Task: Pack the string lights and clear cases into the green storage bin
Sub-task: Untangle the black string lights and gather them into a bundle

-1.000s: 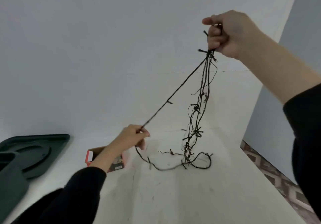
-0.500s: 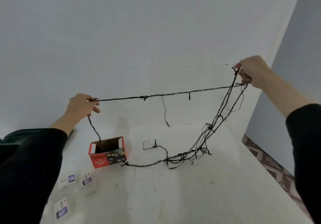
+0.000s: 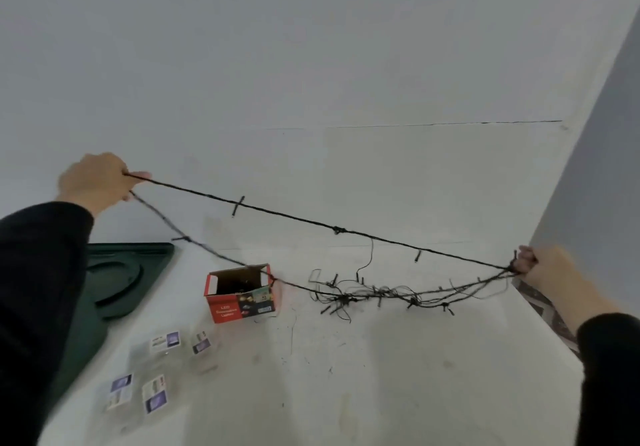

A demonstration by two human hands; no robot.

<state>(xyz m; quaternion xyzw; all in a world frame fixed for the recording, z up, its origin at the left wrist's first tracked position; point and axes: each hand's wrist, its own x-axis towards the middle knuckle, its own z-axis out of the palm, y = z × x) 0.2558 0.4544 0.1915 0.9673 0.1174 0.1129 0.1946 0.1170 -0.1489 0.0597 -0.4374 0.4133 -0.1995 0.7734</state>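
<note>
Right, the lights are a thin black wire with small stubby bulbs sticking off it, drawn taut through the air in one long line that runs from upper left down to lower right. Left hand is high, fist clenched on the wire; right hand is low at the table's right edge, fingers closed round a gathered bunch of strands. Below the taut run, a loose tangle of the same wire lies on the white tabletop, sagging from the right hand leftward toward the box. A second strand drops from the left hand, blurred, down into that box's open top. It is a small red cardboard carton, flaps up, printed pictures on its front, standing upright between the tangle and the lid. That lid is dark green moulded plastic with a rounded recess, lying flat at the left and partly hidden behind the black sleeve. Nearer the camera, the cases sit scattered on the table, small clear flat packets with white-and-purple labels, well apart from the wire. The tabletop is scuffed with faint dark marks. Plain pale wall behind, and a patterned floor shows past the table's right edge.
</note>
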